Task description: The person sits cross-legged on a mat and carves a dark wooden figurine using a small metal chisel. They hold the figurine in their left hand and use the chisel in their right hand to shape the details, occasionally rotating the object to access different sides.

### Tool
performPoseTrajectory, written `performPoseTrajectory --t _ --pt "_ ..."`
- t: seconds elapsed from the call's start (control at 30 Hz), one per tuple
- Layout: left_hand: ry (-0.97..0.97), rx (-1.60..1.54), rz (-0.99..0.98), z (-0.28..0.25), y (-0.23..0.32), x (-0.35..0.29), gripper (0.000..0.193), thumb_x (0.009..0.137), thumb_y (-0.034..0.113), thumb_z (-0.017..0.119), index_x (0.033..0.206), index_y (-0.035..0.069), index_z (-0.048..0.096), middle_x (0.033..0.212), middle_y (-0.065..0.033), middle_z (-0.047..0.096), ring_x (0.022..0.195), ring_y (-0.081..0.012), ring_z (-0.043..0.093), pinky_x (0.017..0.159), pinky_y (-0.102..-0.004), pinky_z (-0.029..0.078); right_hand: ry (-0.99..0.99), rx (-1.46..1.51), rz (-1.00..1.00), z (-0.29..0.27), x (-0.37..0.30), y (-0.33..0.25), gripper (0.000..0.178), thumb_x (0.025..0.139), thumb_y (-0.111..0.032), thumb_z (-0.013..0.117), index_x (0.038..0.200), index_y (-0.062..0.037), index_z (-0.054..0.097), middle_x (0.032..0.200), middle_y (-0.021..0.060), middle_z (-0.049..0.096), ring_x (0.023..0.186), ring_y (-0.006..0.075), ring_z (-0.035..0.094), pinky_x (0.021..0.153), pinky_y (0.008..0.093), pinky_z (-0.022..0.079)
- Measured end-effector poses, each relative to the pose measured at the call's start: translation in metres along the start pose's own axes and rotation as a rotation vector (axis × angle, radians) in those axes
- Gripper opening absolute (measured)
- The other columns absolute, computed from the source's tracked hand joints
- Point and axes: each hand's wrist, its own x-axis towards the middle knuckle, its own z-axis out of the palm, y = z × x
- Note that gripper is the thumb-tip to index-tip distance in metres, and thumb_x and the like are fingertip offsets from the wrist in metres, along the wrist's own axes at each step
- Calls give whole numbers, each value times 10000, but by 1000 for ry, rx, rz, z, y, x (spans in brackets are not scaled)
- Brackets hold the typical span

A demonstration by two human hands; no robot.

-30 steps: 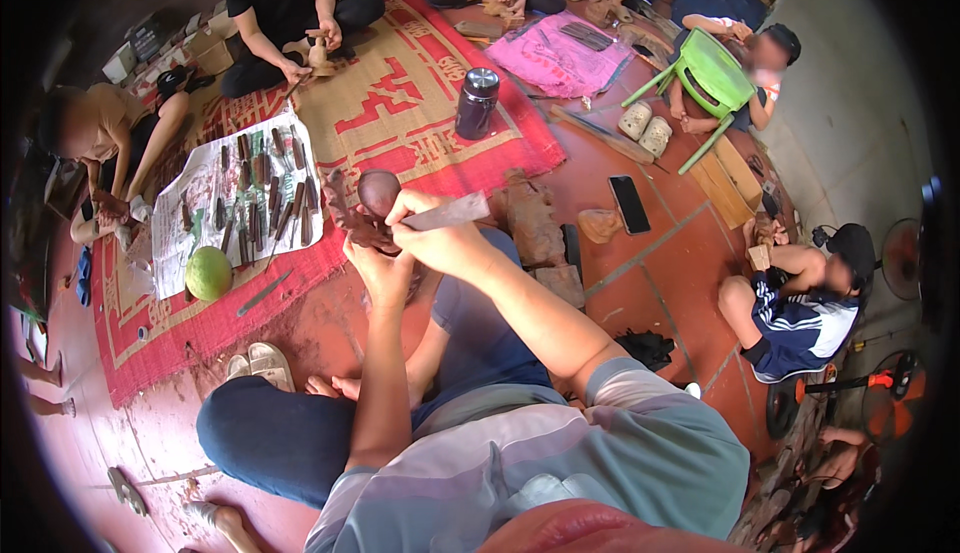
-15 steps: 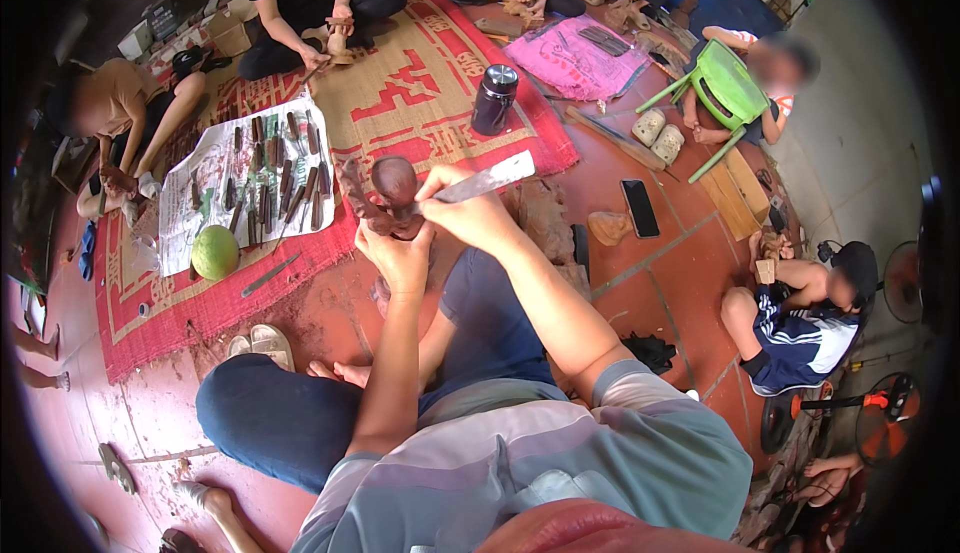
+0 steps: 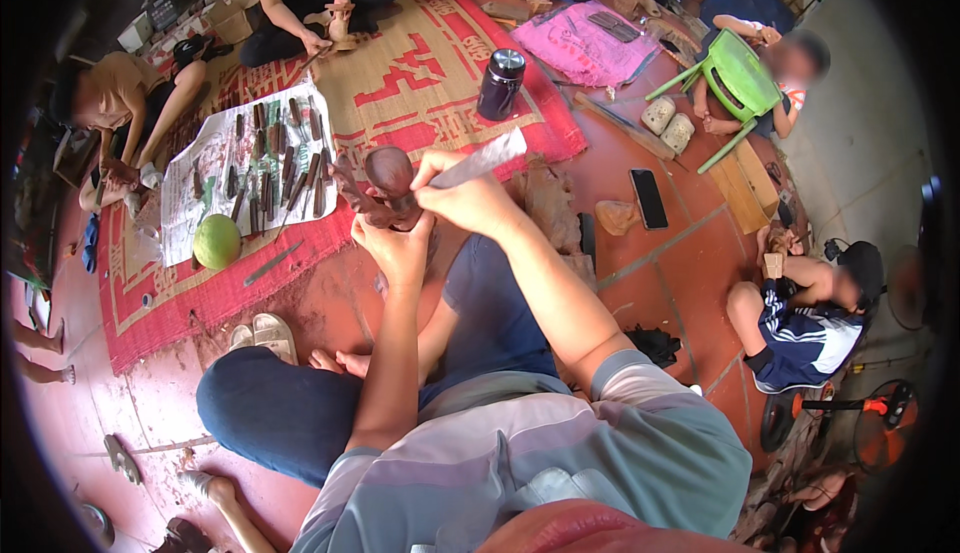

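A dark brown carved wooden figure with a smooth round head is held up before me. My left hand grips it from below, fingers wrapped round its lower part. In my right hand is a flat, pale-bladed carving knife, pinched between thumb and fingers. Its broad end points up and to the right, away from the figure. My right fingertips are close beside the figure's head; they hide the knife's working end, so I cannot tell whether it touches the wood.
Many dark-handled tools lie on a white sheet atop a red and tan mat, near a green round fruit. A dark flask stands beyond my hands. Right are a phone and green chair. Other people sit around.
The carving knife now tilts a little more steeply, and the figure has turned slightly to the left. Both hands keep their grips. The whole view has shifted a little.
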Motion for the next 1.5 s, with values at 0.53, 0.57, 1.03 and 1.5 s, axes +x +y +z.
performPoseTrajectory --t 0.53,0.57,1.03,1.5 --pt "-22 -19 6 -5 7 3 680 597 277 835 1139 17 516 1135 -118 557 1157 -306 418 1008 -456 263 -7 94 58 2 -11 1 87 792 -77 655 845 -34 601 742 8 593 727 82 561 641 266 446" --pt "-16 -26 -8 -5 8 3 681 598 276 835 1143 22 515 1131 -114 557 1157 -307 413 1008 -457 264 -16 128 95 0 -10 5 89 791 -78 656 845 -33 601 744 9 595 726 83 561 641 265 446" --pt "-9 -11 -29 -6 11 2 690 591 265 833 1160 50 509 1104 -92 557 1113 -309 413 986 -452 299 29 150 140 -4 -8 9 71 812 -56 653 817 -40 584 706 -28 565 671 35 506 584 210 399" --pt "-49 -60 -59 -7 8 3 733 594 258 848 1194 0 513 1150 -140 540 1149 -333 396 1009 -472 292 -32 80 86 -2 -8 6 65 797 -67 663 816 -43 605 742 -16 595 729 62 533 650 240 423"
